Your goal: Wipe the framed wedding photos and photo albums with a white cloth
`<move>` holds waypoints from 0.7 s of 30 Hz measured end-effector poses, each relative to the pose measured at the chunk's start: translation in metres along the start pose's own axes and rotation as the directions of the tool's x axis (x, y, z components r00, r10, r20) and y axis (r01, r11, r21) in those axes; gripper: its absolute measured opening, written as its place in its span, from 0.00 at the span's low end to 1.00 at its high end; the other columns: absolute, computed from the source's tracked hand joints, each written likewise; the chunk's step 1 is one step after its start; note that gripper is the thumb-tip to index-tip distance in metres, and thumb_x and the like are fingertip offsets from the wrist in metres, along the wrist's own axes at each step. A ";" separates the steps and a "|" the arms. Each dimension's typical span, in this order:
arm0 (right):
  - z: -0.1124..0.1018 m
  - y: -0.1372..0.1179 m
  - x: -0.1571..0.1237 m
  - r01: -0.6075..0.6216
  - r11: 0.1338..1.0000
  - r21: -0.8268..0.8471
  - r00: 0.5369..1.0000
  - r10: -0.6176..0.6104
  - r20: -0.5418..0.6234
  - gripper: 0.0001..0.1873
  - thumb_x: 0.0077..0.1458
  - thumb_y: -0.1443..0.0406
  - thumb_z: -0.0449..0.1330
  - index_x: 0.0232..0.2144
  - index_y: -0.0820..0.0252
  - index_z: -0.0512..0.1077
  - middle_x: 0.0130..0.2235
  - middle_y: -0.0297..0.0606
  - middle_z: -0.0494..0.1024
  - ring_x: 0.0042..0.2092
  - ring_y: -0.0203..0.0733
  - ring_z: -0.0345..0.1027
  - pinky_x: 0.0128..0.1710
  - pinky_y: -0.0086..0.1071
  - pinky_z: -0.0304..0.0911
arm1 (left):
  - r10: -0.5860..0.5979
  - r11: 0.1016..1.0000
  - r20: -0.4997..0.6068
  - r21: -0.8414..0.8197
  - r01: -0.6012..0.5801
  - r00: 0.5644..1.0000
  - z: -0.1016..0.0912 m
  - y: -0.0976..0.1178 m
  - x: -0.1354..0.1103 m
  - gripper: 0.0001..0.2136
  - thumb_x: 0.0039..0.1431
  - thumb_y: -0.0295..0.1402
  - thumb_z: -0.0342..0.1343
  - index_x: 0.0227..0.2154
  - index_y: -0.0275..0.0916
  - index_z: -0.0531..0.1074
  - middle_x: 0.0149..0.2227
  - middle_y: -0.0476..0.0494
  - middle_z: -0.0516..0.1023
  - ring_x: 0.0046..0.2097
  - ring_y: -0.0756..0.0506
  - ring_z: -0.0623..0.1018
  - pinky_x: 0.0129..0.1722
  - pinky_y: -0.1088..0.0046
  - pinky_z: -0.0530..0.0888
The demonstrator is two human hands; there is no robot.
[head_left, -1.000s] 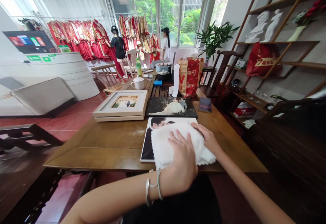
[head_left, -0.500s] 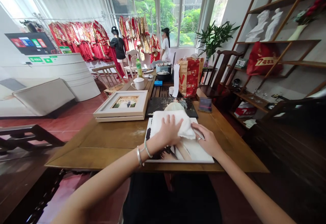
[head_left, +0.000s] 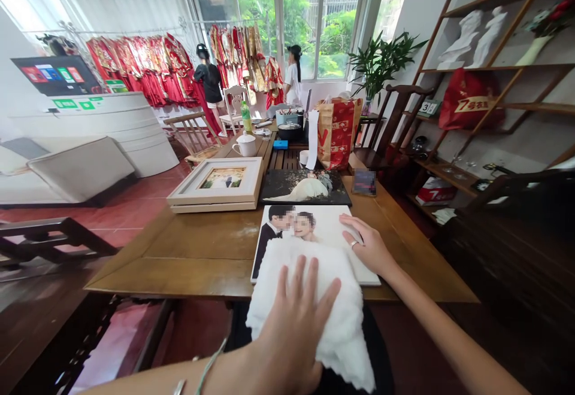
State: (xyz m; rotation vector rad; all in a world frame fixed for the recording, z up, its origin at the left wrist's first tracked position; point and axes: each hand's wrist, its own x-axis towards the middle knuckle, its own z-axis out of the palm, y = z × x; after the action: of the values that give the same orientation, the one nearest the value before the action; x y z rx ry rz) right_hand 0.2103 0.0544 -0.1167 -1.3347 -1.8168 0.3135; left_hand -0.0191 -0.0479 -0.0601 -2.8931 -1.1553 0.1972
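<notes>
Wooden table [head_left: 202,245], long, in a bright shop room with tall windows. Entries run from the hands outward.

1. left hand [head_left: 291,323]: palm down, fingers [head_left: 309,280] spread apart and pressed flat on a white towel [head_left: 345,329]; nothing gripped. One thin bracelet [head_left: 210,364] at the wrist.
2. white towel: thick and fluffy. It covers the near end of a portrait print [head_left: 327,227] and hangs past the table's near edge.
3. right hand [head_left: 369,250]: palm down on the print's right edge, fingers loosely apart and lying flat, holding nothing. One ring [head_left: 354,243].
4. portrait print: large, white-backed, showing a couple. It lies flat at the near end of the table, upper half uncovered.
5. dark print [head_left: 305,187]: flat, just beyond the portrait print.
6. framed picture [head_left: 220,181]: pale frame on a stack, left of the dark print.
7. white cup [head_left: 245,145] and red paper bag [head_left: 336,133]: farther up the table, the bag upright on the right.
8. potted plant [head_left: 381,63]: near the window, behind a dark chair.
9. shelves [head_left: 494,72]: right wall, open wooden frame.
10. red garments [head_left: 135,66]: on a rail along the far windows, with two people [head_left: 209,81] standing there, well apart from the table.
</notes>
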 end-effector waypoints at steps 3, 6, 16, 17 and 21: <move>-0.001 0.000 -0.001 0.003 1.000 0.005 1.000 -0.003 0.002 0.17 0.54 0.64 0.53 0.46 0.57 0.70 0.52 0.44 0.72 0.55 0.48 0.64 0.56 0.46 0.57 | -0.010 1.000 0.013 -0.004 0.010 1.000 -0.005 -0.015 0.012 0.49 0.44 0.44 0.58 0.63 0.40 0.33 0.64 0.25 0.36 0.62 0.23 0.38 0.55 0.39 0.48; -0.002 -0.002 -0.001 -0.002 1.000 -0.002 1.000 0.002 0.014 0.17 0.55 0.64 0.53 0.47 0.57 0.70 0.52 0.45 0.72 0.55 0.49 0.64 0.55 0.47 0.58 | -0.019 1.000 0.020 0.011 0.019 1.000 -0.019 -0.046 0.047 0.42 0.48 0.39 0.55 0.63 0.39 0.39 0.64 0.26 0.42 0.63 0.26 0.44 0.55 0.42 0.51; -0.003 -0.007 -0.001 -0.014 1.000 0.005 1.000 0.014 0.006 0.16 0.55 0.65 0.52 0.46 0.58 0.70 0.52 0.46 0.72 0.55 0.49 0.64 0.56 0.46 0.58 | -0.132 0.991 -0.084 0.011 0.134 0.988 -0.022 -0.096 0.094 0.31 0.54 0.35 0.51 0.61 0.39 0.49 0.62 0.29 0.50 0.62 0.30 0.50 0.55 0.43 0.52; -0.003 -0.006 -0.001 -0.011 1.000 0.004 1.000 0.011 0.005 0.16 0.55 0.64 0.52 0.46 0.58 0.70 0.52 0.45 0.72 0.55 0.49 0.64 0.56 0.46 0.58 | -0.131 0.991 -0.072 0.016 0.132 0.989 -0.020 -0.089 0.085 0.33 0.53 0.35 0.52 0.61 0.39 0.48 0.62 0.29 0.48 0.63 0.29 0.48 0.56 0.43 0.51; -0.002 -0.003 -0.002 -0.001 1.000 -0.001 1.000 0.001 -0.001 0.16 0.55 0.64 0.53 0.45 0.57 0.70 0.51 0.45 0.72 0.55 0.49 0.65 0.55 0.47 0.58 | -0.113 0.993 -0.024 0.015 0.114 0.993 -0.009 -0.050 0.034 0.45 0.45 0.36 0.58 0.63 0.43 0.38 0.64 0.28 0.40 0.63 0.27 0.40 0.56 0.42 0.46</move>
State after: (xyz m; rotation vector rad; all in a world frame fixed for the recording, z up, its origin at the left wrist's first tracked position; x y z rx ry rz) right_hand 0.2099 0.0507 -0.1143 -1.3362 -1.8162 0.3126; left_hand -0.0277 0.0121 -0.0515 -2.7975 -1.3035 0.1696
